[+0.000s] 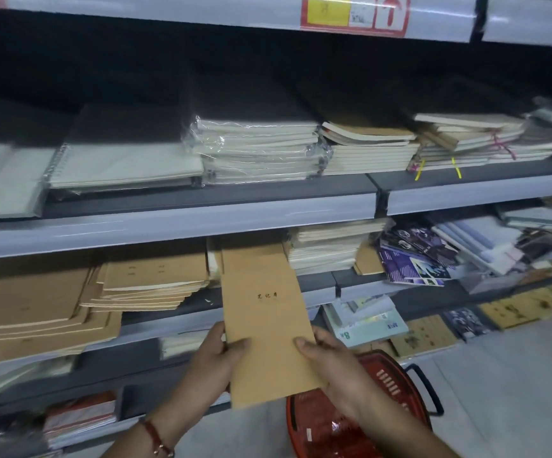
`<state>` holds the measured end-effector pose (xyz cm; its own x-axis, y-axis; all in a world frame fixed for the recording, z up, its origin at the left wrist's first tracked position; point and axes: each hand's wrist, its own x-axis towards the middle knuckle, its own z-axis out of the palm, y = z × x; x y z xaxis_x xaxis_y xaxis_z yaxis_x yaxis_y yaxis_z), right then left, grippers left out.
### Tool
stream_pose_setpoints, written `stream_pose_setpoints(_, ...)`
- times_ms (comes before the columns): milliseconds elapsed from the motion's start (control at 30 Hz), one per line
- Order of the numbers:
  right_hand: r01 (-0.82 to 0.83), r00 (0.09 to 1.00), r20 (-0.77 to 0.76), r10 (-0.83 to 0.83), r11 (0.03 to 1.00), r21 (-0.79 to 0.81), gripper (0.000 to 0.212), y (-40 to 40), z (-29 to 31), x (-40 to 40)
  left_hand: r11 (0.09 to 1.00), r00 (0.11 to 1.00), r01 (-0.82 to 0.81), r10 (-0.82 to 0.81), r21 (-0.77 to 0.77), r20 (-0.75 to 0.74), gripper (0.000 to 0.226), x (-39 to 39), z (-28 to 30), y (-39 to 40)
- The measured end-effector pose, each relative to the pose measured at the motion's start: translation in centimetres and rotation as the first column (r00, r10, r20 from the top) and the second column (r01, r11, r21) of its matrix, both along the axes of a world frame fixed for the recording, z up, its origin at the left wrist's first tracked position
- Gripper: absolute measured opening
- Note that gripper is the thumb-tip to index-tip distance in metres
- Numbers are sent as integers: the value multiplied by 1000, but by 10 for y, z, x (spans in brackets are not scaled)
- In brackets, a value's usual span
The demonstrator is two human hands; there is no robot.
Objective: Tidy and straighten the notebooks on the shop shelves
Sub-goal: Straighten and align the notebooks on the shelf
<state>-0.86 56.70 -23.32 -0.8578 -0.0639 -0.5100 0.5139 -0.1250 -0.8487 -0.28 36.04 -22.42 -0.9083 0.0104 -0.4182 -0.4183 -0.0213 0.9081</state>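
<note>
Head | left hand [216,355] and right hand [329,361] grip kraft notebook [264,322] | far edge touches shelf [202,302] stack

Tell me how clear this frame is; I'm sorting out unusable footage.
Head view: motion blur throughout, worst at the edges; the shelf rails bow from wide-angle distortion; the space above the upper stacks is in deep shadow; the held notebook is evenly lit, its print smeared.

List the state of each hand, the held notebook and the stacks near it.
left hand: grips the notebook's left edge
right hand: grips its right edge
brown notebook: closed, held by both hands, far end over the shelf
brown stack: fanned, uneven
purple booklets: tilted, jumbled
red basket: on the floor
</note>
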Motion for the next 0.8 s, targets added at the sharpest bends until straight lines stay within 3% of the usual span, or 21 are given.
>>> stream_pose_setpoints(167,64,998,-22,-61,988,141,22,21,-1,28,993,993,112,-111,45,-35,22,0,-14,21)
stream_pose_setpoints(467,196,980,10,-199,974,110,23,87,5,43,967,967,256,-256,-4,-9,17,-13,-25,94)
stream_pose_setpoints(600,235,972,4,-237,965,116,23,132,2,32,964,965,263,-262,-41,14,16,-29,-31,142)
stream_pose_setpoints(800,233,972,-4,-236,955,182,20,228,-25,-12,970,970,243,-243,-16,11,33,-60,-40,231)
